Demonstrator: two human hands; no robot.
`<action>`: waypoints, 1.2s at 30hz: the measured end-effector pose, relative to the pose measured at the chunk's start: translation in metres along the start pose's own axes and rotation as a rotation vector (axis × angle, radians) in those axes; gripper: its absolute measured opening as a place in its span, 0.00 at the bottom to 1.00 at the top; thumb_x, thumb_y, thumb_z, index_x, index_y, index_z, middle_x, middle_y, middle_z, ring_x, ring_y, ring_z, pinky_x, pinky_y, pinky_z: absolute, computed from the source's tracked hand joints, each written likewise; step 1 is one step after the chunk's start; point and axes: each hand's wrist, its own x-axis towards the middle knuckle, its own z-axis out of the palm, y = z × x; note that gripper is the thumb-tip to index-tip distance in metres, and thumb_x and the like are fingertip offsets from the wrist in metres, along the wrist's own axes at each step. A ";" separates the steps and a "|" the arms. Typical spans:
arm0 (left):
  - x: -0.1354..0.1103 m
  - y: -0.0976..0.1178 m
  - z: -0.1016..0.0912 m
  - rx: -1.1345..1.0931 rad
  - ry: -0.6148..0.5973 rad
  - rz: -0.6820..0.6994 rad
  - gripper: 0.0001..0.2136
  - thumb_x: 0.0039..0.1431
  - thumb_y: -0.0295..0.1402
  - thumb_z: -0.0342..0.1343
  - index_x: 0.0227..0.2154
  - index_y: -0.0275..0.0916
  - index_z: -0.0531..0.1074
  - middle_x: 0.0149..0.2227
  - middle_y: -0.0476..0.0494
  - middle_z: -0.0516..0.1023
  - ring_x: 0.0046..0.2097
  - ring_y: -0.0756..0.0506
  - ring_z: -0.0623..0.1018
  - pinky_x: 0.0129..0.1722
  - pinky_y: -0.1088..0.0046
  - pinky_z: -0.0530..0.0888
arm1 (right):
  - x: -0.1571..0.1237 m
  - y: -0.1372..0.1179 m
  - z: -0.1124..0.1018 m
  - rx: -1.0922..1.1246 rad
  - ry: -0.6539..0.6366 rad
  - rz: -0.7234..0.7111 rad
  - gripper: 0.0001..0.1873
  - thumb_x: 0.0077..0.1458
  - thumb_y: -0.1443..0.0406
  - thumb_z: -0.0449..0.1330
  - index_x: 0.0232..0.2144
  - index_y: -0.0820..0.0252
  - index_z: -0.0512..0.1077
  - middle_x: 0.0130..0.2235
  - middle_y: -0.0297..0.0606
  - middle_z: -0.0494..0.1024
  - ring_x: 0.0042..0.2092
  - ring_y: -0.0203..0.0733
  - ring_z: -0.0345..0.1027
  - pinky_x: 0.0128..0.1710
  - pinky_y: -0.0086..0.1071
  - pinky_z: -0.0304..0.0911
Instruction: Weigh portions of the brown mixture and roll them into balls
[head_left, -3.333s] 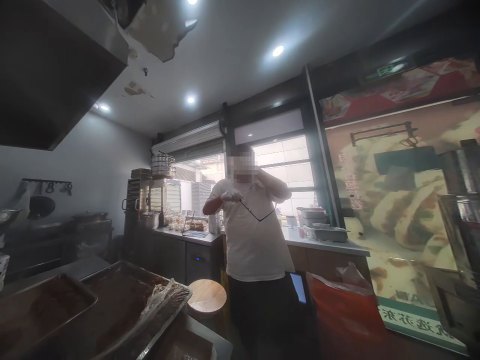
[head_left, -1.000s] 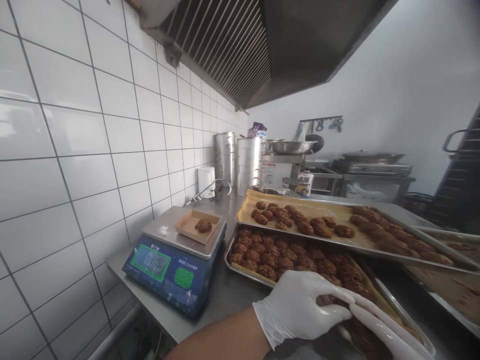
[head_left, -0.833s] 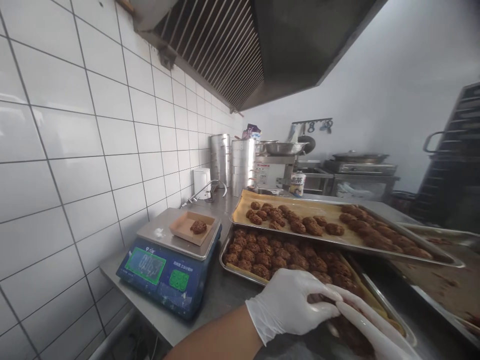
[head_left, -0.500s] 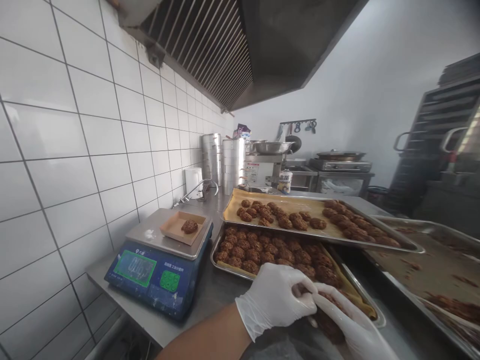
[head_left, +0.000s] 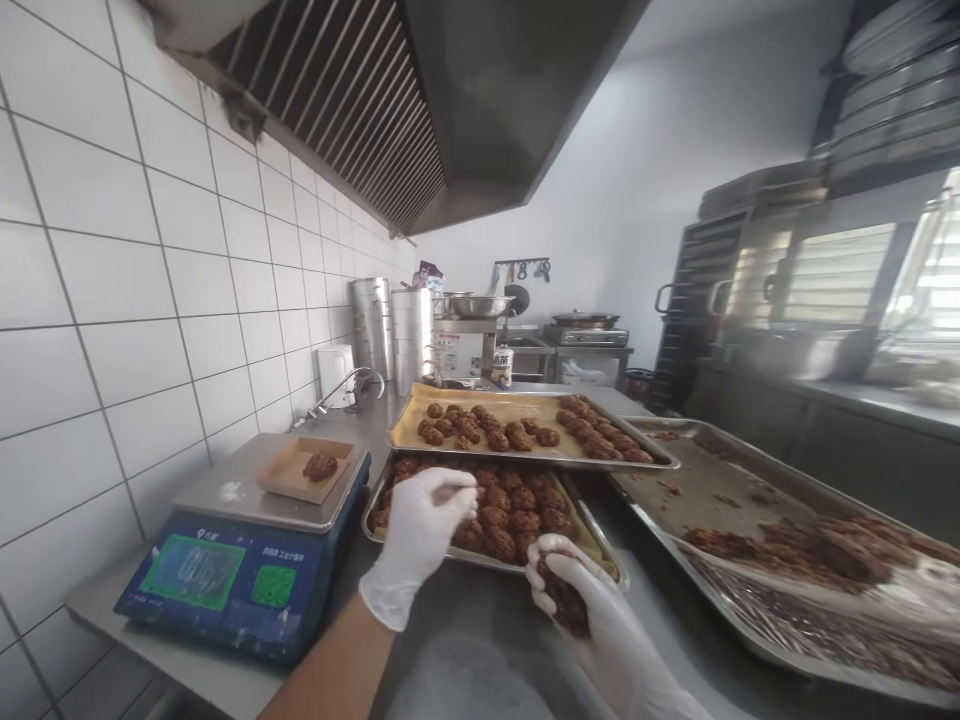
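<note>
- Head view: my right hand (head_left: pixel 600 610) is gripping a lump of brown minced mixture (head_left: pixel 568 600), which is sitting between palm and curled fingers, just in front of the near tray (head_left: pixel 487 563).
- My left hand (head_left: pixel 420 535) is holding a narrow curl in front of the near tray's contents; whether anything is sitting between its fingertips, I cannot tell.
- Handling, in my judgement: the coarse mixture is calling for a cupped palm and light, even pressure, since hard squeezing would be risking cracks and crumbs.
- The near tray is carrying closely packed balls (head_left: pixel 525 523) on yellow liner.
- The far tray (head_left: pixel 667 463), lying just behind, is carrying more balls, sparser on its left, denser on its right.
- The right-hand tray (head_left: pixel 675 465) is holding loose mixture (head_left: pixel 825 550), with clear film (head_left: pixel 795 620) lying along its near side.
- The digital scale (head_left: pixel 247 590) is supporting a cardboard box (head_left: pixel 289 487), where one ball (head_left: pixel 320 466) is sitting; the display is blurring.
</note>
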 end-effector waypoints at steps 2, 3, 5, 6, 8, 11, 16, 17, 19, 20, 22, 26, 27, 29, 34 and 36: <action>0.007 0.015 -0.028 0.078 0.025 -0.040 0.13 0.60 0.35 0.61 0.46 0.36 0.80 0.40 0.40 0.85 0.39 0.44 0.84 0.45 0.66 0.81 | 0.002 0.002 -0.003 0.016 0.023 0.014 0.11 0.45 0.62 0.73 0.31 0.57 0.77 0.31 0.34 0.75 0.31 0.35 0.67 0.25 0.24 0.61; 0.010 0.023 -0.046 0.189 0.039 -0.040 0.13 0.62 0.35 0.59 0.48 0.38 0.80 0.42 0.40 0.85 0.41 0.44 0.85 0.48 0.66 0.80 | 0.002 0.003 -0.005 0.014 0.031 0.021 0.11 0.46 0.62 0.73 0.31 0.57 0.77 0.32 0.34 0.76 0.32 0.35 0.68 0.26 0.24 0.62; 0.019 0.039 -0.084 0.541 0.060 -0.011 0.14 0.66 0.36 0.54 0.50 0.42 0.79 0.47 0.44 0.84 0.45 0.45 0.84 0.53 0.67 0.78 | 0.003 0.004 -0.006 0.011 0.048 0.024 0.10 0.47 0.62 0.72 0.32 0.56 0.77 0.32 0.34 0.76 0.32 0.35 0.69 0.28 0.23 0.63; 0.025 0.045 -0.103 0.737 0.073 0.005 0.15 0.67 0.35 0.52 0.50 0.44 0.79 0.49 0.45 0.84 0.47 0.45 0.83 0.54 0.67 0.76 | 0.002 0.004 -0.005 0.010 0.061 0.022 0.11 0.47 0.62 0.72 0.33 0.56 0.77 0.33 0.35 0.77 0.33 0.35 0.69 0.29 0.23 0.64; 0.038 0.052 -0.139 1.039 0.074 0.002 0.15 0.66 0.34 0.50 0.47 0.44 0.81 0.50 0.46 0.83 0.49 0.43 0.81 0.56 0.66 0.74 | 0.000 0.001 -0.003 0.012 0.080 0.023 0.12 0.47 0.62 0.73 0.34 0.56 0.77 0.33 0.35 0.78 0.34 0.36 0.70 0.30 0.24 0.66; 0.056 0.049 -0.173 1.204 0.020 -0.071 0.11 0.61 0.30 0.54 0.37 0.41 0.83 0.44 0.42 0.85 0.49 0.39 0.81 0.55 0.63 0.73 | -0.004 -0.002 0.000 0.021 0.048 0.027 0.12 0.45 0.61 0.73 0.33 0.57 0.77 0.33 0.36 0.77 0.33 0.37 0.70 0.28 0.24 0.66; 0.062 0.028 -0.185 1.328 -0.088 -0.144 0.08 0.53 0.26 0.58 0.31 0.40 0.82 0.39 0.38 0.85 0.46 0.38 0.80 0.51 0.65 0.73 | -0.003 -0.004 -0.001 0.020 0.073 0.024 0.12 0.45 0.62 0.73 0.33 0.57 0.77 0.32 0.35 0.78 0.33 0.36 0.70 0.28 0.23 0.66; 0.061 0.026 -0.185 1.339 -0.102 -0.146 0.08 0.52 0.26 0.59 0.30 0.40 0.82 0.39 0.38 0.85 0.46 0.38 0.81 0.51 0.65 0.73 | -0.002 -0.003 -0.002 0.024 0.080 0.026 0.12 0.44 0.62 0.73 0.32 0.57 0.77 0.32 0.36 0.78 0.32 0.36 0.70 0.28 0.23 0.66; 0.060 0.027 -0.186 1.347 -0.119 -0.145 0.09 0.50 0.26 0.59 0.32 0.40 0.83 0.40 0.38 0.85 0.45 0.38 0.81 0.50 0.66 0.73 | 0.000 -0.002 -0.003 0.035 0.081 0.026 0.13 0.42 0.63 0.74 0.31 0.58 0.77 0.31 0.36 0.78 0.31 0.37 0.70 0.26 0.24 0.66; 0.061 0.030 -0.188 1.348 -0.115 -0.141 0.11 0.50 0.26 0.59 0.34 0.41 0.83 0.41 0.39 0.85 0.45 0.38 0.81 0.50 0.66 0.73 | 0.001 -0.002 -0.004 0.037 0.078 0.025 0.13 0.42 0.63 0.74 0.31 0.58 0.77 0.30 0.35 0.78 0.31 0.37 0.70 0.26 0.24 0.66; 0.064 0.040 -0.196 1.354 -0.080 -0.118 0.15 0.53 0.26 0.57 0.41 0.41 0.83 0.46 0.40 0.85 0.49 0.38 0.81 0.54 0.65 0.72 | 0.003 0.000 -0.005 0.034 0.083 0.020 0.12 0.43 0.63 0.74 0.32 0.57 0.77 0.30 0.35 0.78 0.31 0.36 0.71 0.27 0.24 0.67; 0.070 0.059 -0.215 1.370 -0.007 -0.050 0.19 0.60 0.28 0.49 0.48 0.39 0.81 0.52 0.39 0.82 0.54 0.37 0.79 0.58 0.63 0.70 | 0.005 0.002 -0.009 0.051 0.098 0.043 0.14 0.44 0.64 0.73 0.35 0.57 0.78 0.32 0.35 0.80 0.32 0.37 0.73 0.28 0.24 0.69; 0.071 0.062 -0.219 1.371 -0.006 -0.038 0.19 0.61 0.28 0.48 0.48 0.39 0.82 0.52 0.39 0.83 0.53 0.37 0.80 0.57 0.63 0.71 | 0.006 0.002 -0.010 0.061 0.106 0.064 0.15 0.44 0.65 0.73 0.37 0.56 0.78 0.33 0.35 0.81 0.33 0.38 0.74 0.28 0.24 0.70; 0.070 0.066 -0.224 1.369 -0.020 -0.022 0.19 0.62 0.29 0.47 0.47 0.40 0.82 0.52 0.41 0.83 0.53 0.38 0.80 0.57 0.64 0.72 | 0.007 0.000 -0.009 0.110 0.121 0.117 0.19 0.44 0.66 0.73 0.42 0.55 0.78 0.37 0.37 0.83 0.38 0.42 0.78 0.32 0.27 0.75; 0.063 0.069 -0.228 1.354 -0.110 -0.005 0.18 0.64 0.31 0.47 0.46 0.43 0.82 0.54 0.46 0.82 0.56 0.40 0.79 0.59 0.66 0.72 | 0.006 -0.005 -0.006 0.240 0.108 0.217 0.24 0.42 0.66 0.75 0.45 0.59 0.79 0.49 0.44 0.82 0.52 0.54 0.77 0.43 0.35 0.79; 0.062 0.072 -0.227 1.346 -0.138 0.012 0.18 0.65 0.31 0.47 0.47 0.43 0.82 0.55 0.47 0.81 0.56 0.41 0.79 0.59 0.67 0.72 | 0.007 -0.005 -0.007 0.204 0.102 0.213 0.27 0.40 0.68 0.76 0.46 0.57 0.78 0.52 0.43 0.81 0.53 0.52 0.77 0.43 0.33 0.79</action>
